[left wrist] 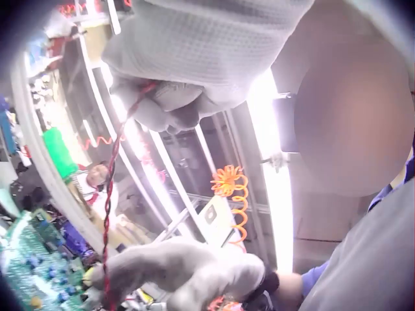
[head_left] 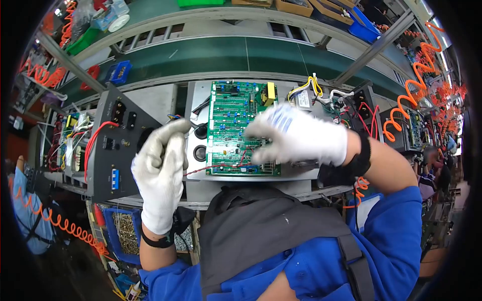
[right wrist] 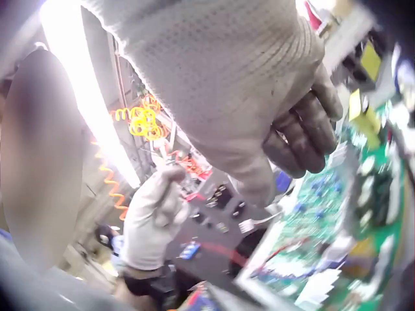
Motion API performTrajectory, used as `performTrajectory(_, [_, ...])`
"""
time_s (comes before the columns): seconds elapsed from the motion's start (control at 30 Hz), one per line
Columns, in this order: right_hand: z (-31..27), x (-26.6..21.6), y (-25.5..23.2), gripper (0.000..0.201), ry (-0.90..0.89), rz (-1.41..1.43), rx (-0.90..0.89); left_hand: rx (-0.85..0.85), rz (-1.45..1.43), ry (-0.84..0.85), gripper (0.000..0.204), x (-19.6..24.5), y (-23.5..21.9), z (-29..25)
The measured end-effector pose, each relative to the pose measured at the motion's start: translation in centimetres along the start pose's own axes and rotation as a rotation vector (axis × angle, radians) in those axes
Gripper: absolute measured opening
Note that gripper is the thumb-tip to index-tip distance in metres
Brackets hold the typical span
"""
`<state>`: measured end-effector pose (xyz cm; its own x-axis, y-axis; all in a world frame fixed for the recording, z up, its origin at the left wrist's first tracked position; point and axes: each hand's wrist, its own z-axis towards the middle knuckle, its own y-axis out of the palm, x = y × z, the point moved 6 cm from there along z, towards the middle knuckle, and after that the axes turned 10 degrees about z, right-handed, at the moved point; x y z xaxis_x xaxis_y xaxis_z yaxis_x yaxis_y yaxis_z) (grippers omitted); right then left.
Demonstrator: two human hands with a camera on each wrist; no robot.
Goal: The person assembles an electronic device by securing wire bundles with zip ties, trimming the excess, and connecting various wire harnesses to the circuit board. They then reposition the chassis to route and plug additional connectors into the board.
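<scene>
A green circuit board [head_left: 233, 128] with rows of small parts and a yellow-sided component lies on a grey metal chassis. My gloved left hand [head_left: 161, 170] is raised off the board's left edge. In the left wrist view its fingers pinch a twisted red-and-black wire [left wrist: 110, 201], which hangs down from them. From there the wire crosses the board's lower part toward the right. Over the right side of the board is my gloved right hand [head_left: 298, 135], fingers loosely bent, thumb apart from them. A white connector [right wrist: 247, 225] shows just below the thumb in the right wrist view.
A black panel [head_left: 115, 145] with sockets and red wires stands left of the chassis. Bundled wires and a labelled white box [head_left: 303, 99] lie to the right. A green conveyor [head_left: 221, 55] runs behind. Screws fill a blue bin [head_left: 123, 233] below left; orange coiled hoses hang right.
</scene>
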<state>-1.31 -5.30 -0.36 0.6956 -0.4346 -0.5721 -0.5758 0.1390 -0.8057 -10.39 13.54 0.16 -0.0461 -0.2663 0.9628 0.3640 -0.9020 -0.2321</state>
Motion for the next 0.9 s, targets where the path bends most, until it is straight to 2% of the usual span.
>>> performTrajectory(0.07, [0.0,-1.3,2.9,0.04,-0.054,0.16,0.007,0.047,-0.02,0.107,0.02,3.5,0.3,0.0])
performTrajectory(0.13, [1.0,-1.2,4.9,0.033,0.062,0.363,-0.154,0.084,-0.165,0.274,0.02,5.8,0.6,0.2])
performTrajectory(0.17, [0.9,-0.9,5.0,0.033,0.049,0.35,-0.15,0.117,-0.199,0.311,0.02,6.6,0.5,0.2])
performTrajectory(0.23, [0.2,-1.3,4.0,0.022,-0.159,0.406,0.029,0.175,-0.193,0.419,0.027,8.4,0.0,0.8])
performTrajectory(0.3, [-0.8,-2.0,3.7,0.019,-0.19,0.491,0.058,0.228,-0.22,0.492,0.037,9.8,-0.4,1.6])
performTrajectory(0.33, [-1.3,-2.6,3.2,0.017,-0.217,0.582,0.087,0.166,-0.273,0.602,0.038,10.5,-0.8,2.1])
performTrajectory(0.37, [-1.5,-3.2,3.1,0.019,-0.095,0.601,-0.082,0.258,-0.278,0.603,0.039,11.5,-1.1,2.4])
performTrajectory(0.4, [-1.8,-3.6,2.7,0.019,-0.096,0.595,-0.076,0.349,-0.284,0.604,0.04,12.4,-1.3,2.5])
performTrajectory(0.43, [-2.1,-3.3,2.7,0.022,0.031,0.723,-0.073,0.211,-0.246,0.616,0.042,12.5,-1.8,3.1])
performTrajectory(0.47, [-2.4,-2.9,2.8,0.026,0.162,0.852,-0.066,0.25,-0.209,0.65,0.04,12.6,-1.9,3.9])
performTrajectory(0.5, [-2.6,-2.0,1.6,0.032,0.011,0.984,0.112,0.265,-0.144,0.68,0.045,11.8,-1.7,5.1])
performTrajectory(0.53, [-2.9,-0.6,0.7,0.039,0.042,1.171,0.263,0.278,-0.083,0.712,0.052,10.6,-1.6,6.1])
performTrajectory(0.57, [-3.4,0.8,-0.3,0.042,0.074,1.311,0.412,0.376,0.446,0.723,0.063,9.9,-1.7,5.7])
performTrajectory(0.6, [-4.1,2.1,-1.3,0.046,0.098,1.446,0.571,0.385,0.306,0.586,0.061,8.9,-0.6,4.8])
performTrajectory(0.63, [-4.9,2.7,-2.3,0.05,0.003,1.528,0.642,0.36,0.401,0.573,0.059,7.8,0.5,3.9])
performTrajectory(0.67, [-5.5,4.1,-2.5,0.046,-0.057,1.708,0.666,0.158,0.21,0.601,0.05,5.4,2.3,3.5])
performTrajectory(0.7, [-6.4,4.2,-3.2,0.044,-0.102,1.707,0.73,-0.084,0.196,0.381,0.042,3.5,4.7,2.6])
performTrajectory(0.73, [-7.2,3.9,-3.8,0.042,-0.144,1.707,0.787,-0.167,0.357,0.48,0.04,3.7,6.8,1.1])
performTrajectory(0.77, [-7.8,3.7,-4.1,0.04,-0.138,1.721,0.831,-0.261,0.417,0.489,0.045,2.5,8.7,0.4])
performTrajectory(0.8, [-8.3,3.8,-4.1,0.04,-0.13,1.717,0.84,-0.314,0.459,0.498,0.052,3.0,10.2,-0.2])
performTrajectory(0.9, [-9.2,3.2,-4.3,0.042,-0.256,1.772,0.772,-0.365,0.531,0.545,0.061,1.9,14.2,0.5])
